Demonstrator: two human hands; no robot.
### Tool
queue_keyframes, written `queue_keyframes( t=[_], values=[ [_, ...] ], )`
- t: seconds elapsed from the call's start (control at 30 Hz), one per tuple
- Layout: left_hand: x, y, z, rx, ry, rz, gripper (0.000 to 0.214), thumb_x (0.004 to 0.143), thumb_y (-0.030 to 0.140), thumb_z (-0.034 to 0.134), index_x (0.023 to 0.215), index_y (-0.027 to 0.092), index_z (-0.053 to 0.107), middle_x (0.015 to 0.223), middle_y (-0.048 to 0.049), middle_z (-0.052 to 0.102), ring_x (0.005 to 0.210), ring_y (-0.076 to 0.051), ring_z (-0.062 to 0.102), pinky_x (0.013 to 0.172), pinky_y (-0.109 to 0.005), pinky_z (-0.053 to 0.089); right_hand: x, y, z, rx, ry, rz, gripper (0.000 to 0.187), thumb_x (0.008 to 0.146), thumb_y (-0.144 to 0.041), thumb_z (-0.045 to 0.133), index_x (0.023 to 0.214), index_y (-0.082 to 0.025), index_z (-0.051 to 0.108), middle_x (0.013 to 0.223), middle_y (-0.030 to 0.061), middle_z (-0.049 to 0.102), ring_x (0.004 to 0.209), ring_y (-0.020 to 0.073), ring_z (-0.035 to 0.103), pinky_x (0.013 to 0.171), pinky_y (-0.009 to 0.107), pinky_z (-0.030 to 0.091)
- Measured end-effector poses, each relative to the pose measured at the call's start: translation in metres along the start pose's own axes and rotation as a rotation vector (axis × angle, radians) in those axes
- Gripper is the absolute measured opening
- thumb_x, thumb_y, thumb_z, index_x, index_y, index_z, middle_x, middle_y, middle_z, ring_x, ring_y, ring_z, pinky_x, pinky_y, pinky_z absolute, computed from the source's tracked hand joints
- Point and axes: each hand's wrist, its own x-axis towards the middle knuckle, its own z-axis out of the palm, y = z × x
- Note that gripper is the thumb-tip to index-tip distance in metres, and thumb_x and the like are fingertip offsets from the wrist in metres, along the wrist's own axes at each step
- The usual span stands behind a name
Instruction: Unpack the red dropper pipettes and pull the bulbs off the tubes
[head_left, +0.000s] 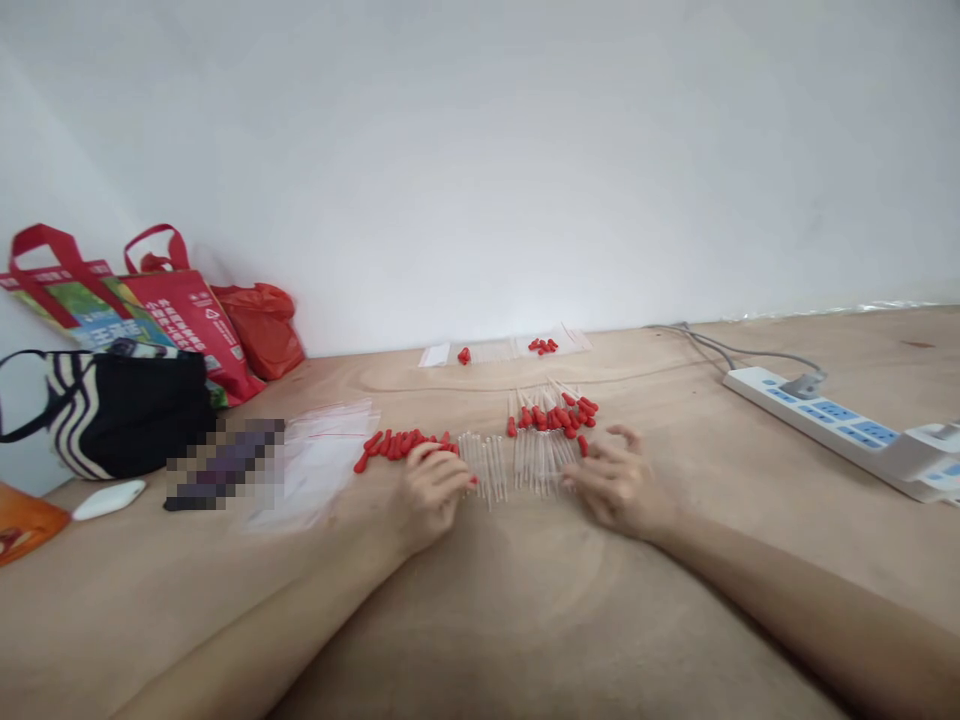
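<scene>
My left hand is closed, its fingers curled beside a row of red rubber dropper bulbs. A small red bulb shows at its fingertips. Just to its right, thin clear glass dropper tubes lie side by side. My right hand has its fingers bent together at the right edge of a second group of clear tubes; what its fingertips hold, if anything, is hidden. Beyond that group, droppers fitted with red bulbs lie in a cluster.
Flat clear zip bags lie on the left. Behind them stand a black striped bag and red shopping bags. Near the wall lies a packet with tubes and red bulbs. A white power strip with a cable sits right.
</scene>
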Motion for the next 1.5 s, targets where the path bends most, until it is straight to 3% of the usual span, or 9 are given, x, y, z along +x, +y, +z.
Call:
queue_keyframes(
  t=[0.17,0.33,0.53,0.7,0.9,1.03,1.17,1.33,1.5],
  values=[
    [-0.009,-0.009,0.001,-0.064,0.082,-0.116,0.014,0.085,0.020,0.045,0.091,0.020,0.058,0.077,-0.0025,0.053,0.069,-0.012,0.052,0.062,-0.024,0.045,-0.001,0.013,0.001,0.003,-0.067,0.214,0.025,0.086,-0.031,0.041,0.088,-0.026,0.066,0.061,-0.0003,0.063,0.063,0.0105,0.051,0.083,0.032,0.025],
    [-0.003,-0.003,0.012,-0.083,0.088,-0.199,0.032,0.086,0.014,0.037,0.115,0.017,0.047,0.087,-0.0056,0.045,0.078,-0.013,0.051,0.070,-0.026,0.047,0.000,0.024,0.000,-0.015,-0.148,0.406,0.031,0.087,-0.027,0.035,0.098,-0.023,0.063,0.081,0.0046,0.068,0.071,0.0133,0.057,0.076,0.031,0.025],
    [0.009,-0.002,0.025,-0.164,0.122,-0.395,0.021,0.082,0.021,0.045,0.102,0.018,0.045,0.082,-0.0026,0.053,0.066,-0.011,0.053,0.062,-0.025,0.046,-0.004,0.040,-0.013,-0.134,-0.245,0.536,0.030,0.081,-0.027,0.037,0.087,-0.023,0.066,0.074,0.0033,0.068,0.070,0.0156,0.058,0.072,0.031,0.024],
    [0.024,0.003,0.035,-0.087,0.011,-0.387,0.008,0.077,0.027,0.053,0.079,0.019,0.051,0.077,-0.0013,0.061,0.076,-0.016,0.055,0.071,-0.031,0.041,-0.007,0.042,-0.009,-0.155,-0.324,0.541,0.029,0.079,-0.024,0.037,0.086,-0.024,0.066,0.077,0.0030,0.068,0.071,0.0153,0.058,0.069,0.030,0.023],
    [0.033,0.008,0.038,-0.041,-0.130,-0.406,0.014,0.073,0.034,0.059,0.073,0.020,0.056,0.077,0.0000,0.065,0.077,-0.019,0.055,0.071,-0.034,0.034,-0.009,0.037,-0.001,-0.134,-0.371,0.508,0.027,0.079,-0.023,0.040,0.094,-0.026,0.062,0.081,0.0018,0.067,0.074,0.0152,0.057,0.067,0.028,0.022],
    [0.033,0.009,0.036,-0.067,-0.118,-0.419,0.020,0.075,0.039,0.056,0.079,0.020,0.057,0.079,-0.0007,0.065,0.079,-0.019,0.055,0.072,-0.034,0.033,-0.010,0.034,0.000,-0.152,-0.367,0.515,0.027,0.079,-0.022,0.040,0.094,-0.024,0.062,0.083,0.0032,0.067,0.072,0.0148,0.057,0.066,0.028,0.022],
    [0.034,0.007,0.033,-0.082,-0.088,-0.467,0.014,0.077,0.034,0.053,0.082,0.021,0.057,0.080,0.0002,0.065,0.079,-0.018,0.055,0.072,-0.033,0.034,-0.011,0.033,0.001,-0.154,-0.359,0.534,0.028,0.078,-0.021,0.040,0.094,-0.024,0.063,0.079,0.0027,0.067,0.067,0.0142,0.056,0.065,0.028,0.023],
    [0.039,0.004,0.031,-0.047,-0.118,-0.475,0.015,0.075,0.036,0.056,0.076,0.021,0.058,0.080,0.0003,0.063,0.080,-0.019,0.054,0.071,-0.034,0.033,-0.009,0.029,0.000,-0.108,-0.178,0.499,0.029,0.080,-0.022,0.038,0.092,-0.022,0.064,0.070,0.0023,0.065,0.064,0.0135,0.055,0.068,0.029,0.023],
    [0.040,0.006,0.033,-0.017,-0.230,-0.445,0.018,0.069,0.038,0.062,0.072,0.021,0.059,0.080,0.0000,0.059,0.080,-0.020,0.052,0.070,-0.035,0.032,-0.006,0.019,0.001,-0.051,-0.031,0.331,0.027,0.080,-0.020,0.039,0.087,-0.020,0.065,0.066,0.0016,0.064,0.060,0.0109,0.052,0.071,0.029,0.024]
  ],
)
